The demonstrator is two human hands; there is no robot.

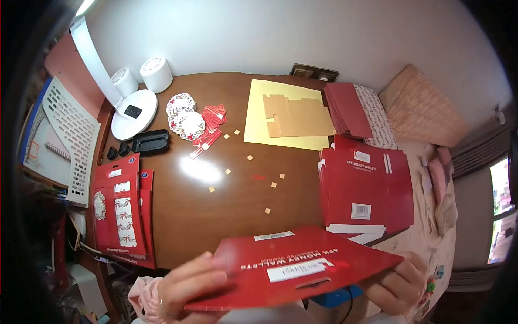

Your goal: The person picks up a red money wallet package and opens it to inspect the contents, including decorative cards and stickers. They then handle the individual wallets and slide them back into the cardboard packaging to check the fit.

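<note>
Close to me, a red cardboard money-wallet pack (302, 259) is tilted above the table's near edge. Its printing is upside down, with a white label, a barcode and a hang slot showing. My left hand (191, 283) grips the pack's left end, fingers across its upper face. At the right corner, my right hand (398, 282) has its fingers curled around the card. A stack of flat red card packs (368, 186) lies beyond it to the right. Filled money-wallet packs (121, 210) lie on the left side.
Yellow sheets (256, 116) carry brown card pieces (302, 116); dark red wallets (347, 110) and patterned ones (376, 116) adjoin them. Round tags (186, 121), red strips (212, 127), a black tray (151, 142) and a white lamp (135, 114) stand back left. Several small tan squares (250, 157) lie scattered.
</note>
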